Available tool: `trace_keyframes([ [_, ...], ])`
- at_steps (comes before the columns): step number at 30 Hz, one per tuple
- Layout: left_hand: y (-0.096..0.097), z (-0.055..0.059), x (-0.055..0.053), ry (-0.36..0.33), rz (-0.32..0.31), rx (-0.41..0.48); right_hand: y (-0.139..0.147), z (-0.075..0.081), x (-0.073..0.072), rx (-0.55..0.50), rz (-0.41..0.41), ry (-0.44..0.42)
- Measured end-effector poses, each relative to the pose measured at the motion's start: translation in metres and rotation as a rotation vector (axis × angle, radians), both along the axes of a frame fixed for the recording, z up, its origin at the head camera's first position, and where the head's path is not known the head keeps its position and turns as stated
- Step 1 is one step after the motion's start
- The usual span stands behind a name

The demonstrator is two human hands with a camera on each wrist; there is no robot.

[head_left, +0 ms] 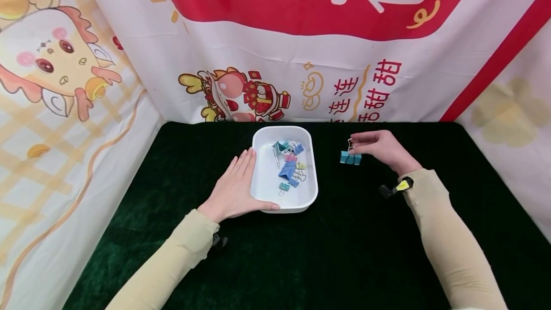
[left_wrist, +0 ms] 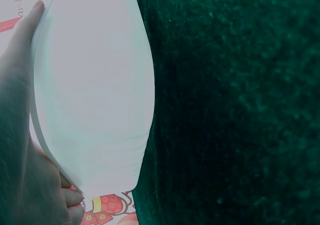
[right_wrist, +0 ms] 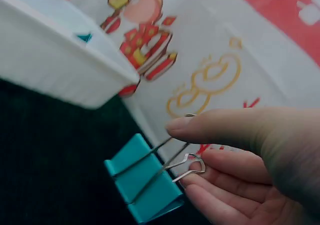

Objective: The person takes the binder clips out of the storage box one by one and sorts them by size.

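A white plastic tray (head_left: pixel 267 195) holds several small binder clips (head_left: pixel 287 169) in blue, teal, pink and yellow. Along its left side and near corner lies my left hand (head_left: pixel 234 188), fingers straight against the wall and thumb at the near rim. The left wrist view shows the tray's outer wall (left_wrist: pixel 95 85) beside that hand. To the right of the tray, my right hand (head_left: pixel 380 147) pinches a large teal binder clip (head_left: pixel 350 158) by its wire handles. In the right wrist view the clip's teal body (right_wrist: pixel 142 180) hangs below the thumb and fingers.
Dark green cloth (head_left: pixel 275 262) covers the table. Behind it hangs a white and red printed curtain (head_left: pixel 267 51), and another printed cloth (head_left: pixel 86 166) hangs at the left. Dark wrist devices (head_left: pixel 393 188) sit at both cuffs.
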State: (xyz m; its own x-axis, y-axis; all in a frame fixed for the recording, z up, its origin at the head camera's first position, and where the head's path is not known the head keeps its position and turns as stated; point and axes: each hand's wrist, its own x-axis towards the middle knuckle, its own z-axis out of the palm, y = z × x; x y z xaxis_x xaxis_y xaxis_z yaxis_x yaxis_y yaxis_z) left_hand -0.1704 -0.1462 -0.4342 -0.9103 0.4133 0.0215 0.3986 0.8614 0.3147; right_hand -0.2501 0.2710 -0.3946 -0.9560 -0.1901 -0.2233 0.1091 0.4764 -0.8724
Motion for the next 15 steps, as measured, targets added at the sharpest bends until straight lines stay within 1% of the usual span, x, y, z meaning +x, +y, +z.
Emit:
trace_keyframes([
  [4, 0.000, 0.000, 0.000, -0.002, -0.002, -0.002, 0.004, -0.014, -0.002, 0.012, 0.041, -0.059],
  [7, 0.000, -0.001, -0.001, -0.005, 0.003, -0.009, 0.005, -0.021, -0.004, 0.007, 0.052, -0.063],
  [10, -0.001, -0.002, -0.002, -0.003, 0.008, -0.013, 0.006, -0.026, -0.005, -0.003, 0.043, -0.065],
  [15, -0.001, -0.003, -0.002, -0.001, 0.008, -0.010, 0.005, -0.034, -0.008, -0.004, 0.000, -0.086],
])
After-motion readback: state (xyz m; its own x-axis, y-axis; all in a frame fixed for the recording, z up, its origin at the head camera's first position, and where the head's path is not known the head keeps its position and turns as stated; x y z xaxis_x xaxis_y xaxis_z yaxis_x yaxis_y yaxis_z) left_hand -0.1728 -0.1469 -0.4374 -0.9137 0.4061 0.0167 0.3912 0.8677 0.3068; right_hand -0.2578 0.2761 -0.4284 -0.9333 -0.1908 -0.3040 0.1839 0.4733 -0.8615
